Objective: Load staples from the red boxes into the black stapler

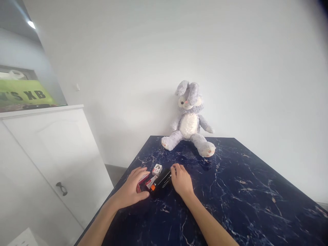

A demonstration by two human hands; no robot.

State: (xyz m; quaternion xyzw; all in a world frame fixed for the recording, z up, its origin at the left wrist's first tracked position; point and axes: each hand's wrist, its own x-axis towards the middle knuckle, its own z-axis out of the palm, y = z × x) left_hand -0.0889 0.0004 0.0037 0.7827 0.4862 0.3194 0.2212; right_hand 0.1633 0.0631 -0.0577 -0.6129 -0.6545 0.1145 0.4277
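On the dark blue marbled table, my left hand (133, 187) curves around the left side of a group of small things, its thumb and fingers apart. A dark red box (142, 181) lies against its palm side, partly hidden by the fingers. Beside it are a small red-and-white box (151, 182) and a white box (157, 169) with a dark picture. A long black object (162, 177) lies aslant, with an orange piece (153, 187) near its lower end. Slim pen-like items (166, 181) lie along it. My right hand (181, 178) has bent fingers at their far end; what the fingertips hold is hidden.
A grey plush rabbit (189, 124) sits at the table's (230, 191) back edge against the white wall. To the left stands a white cabinet (51, 150) with a dark handle, a yellow-green bag (25, 93) on its top. A white box corner (24, 238) shows at lower left.
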